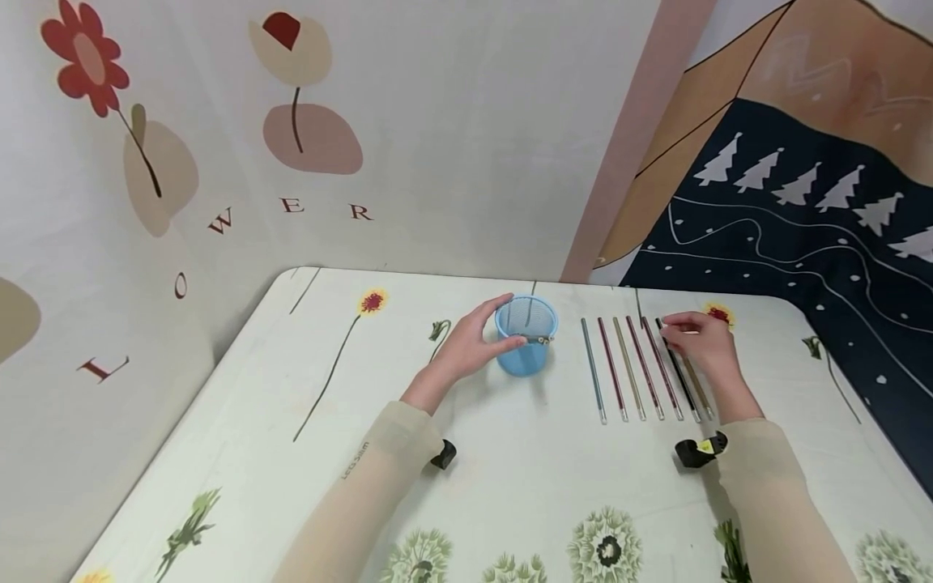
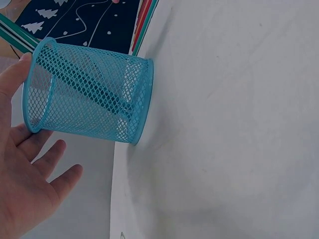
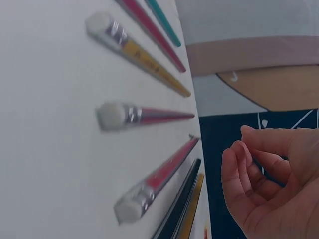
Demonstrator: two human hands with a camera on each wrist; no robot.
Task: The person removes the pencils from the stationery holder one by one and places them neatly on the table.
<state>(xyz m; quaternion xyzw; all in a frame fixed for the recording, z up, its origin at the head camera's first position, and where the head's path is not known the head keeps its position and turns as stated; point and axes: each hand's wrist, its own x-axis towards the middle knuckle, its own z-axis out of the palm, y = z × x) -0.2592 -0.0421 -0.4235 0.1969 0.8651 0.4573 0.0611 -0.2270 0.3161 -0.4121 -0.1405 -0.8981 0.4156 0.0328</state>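
Note:
A blue mesh pencil cup (image 1: 523, 356) stands upright on the table. My left hand (image 1: 474, 346) holds its rim between the thumb and the fingers behind it. A green striped pencil (image 2: 17, 36) leans inside the cup and sticks out past the rim. Right of the cup lies a row of several pencils (image 1: 615, 368), coloured teal, red, gold and black, with white-tipped ends towards me. At the right end of the row, my right hand (image 1: 705, 344) hovers by the far tip of the black pencil (image 1: 681, 372), its fingers loosely bent and nothing visible between them.
The white table cloth (image 1: 525, 453) has printed flowers and stems. Behind it hangs a pale printed curtain (image 1: 466, 121), and a dark cloth with white trees (image 1: 787, 235) hangs on the right. A black wrist camera (image 1: 700, 450) sits under the right sleeve.

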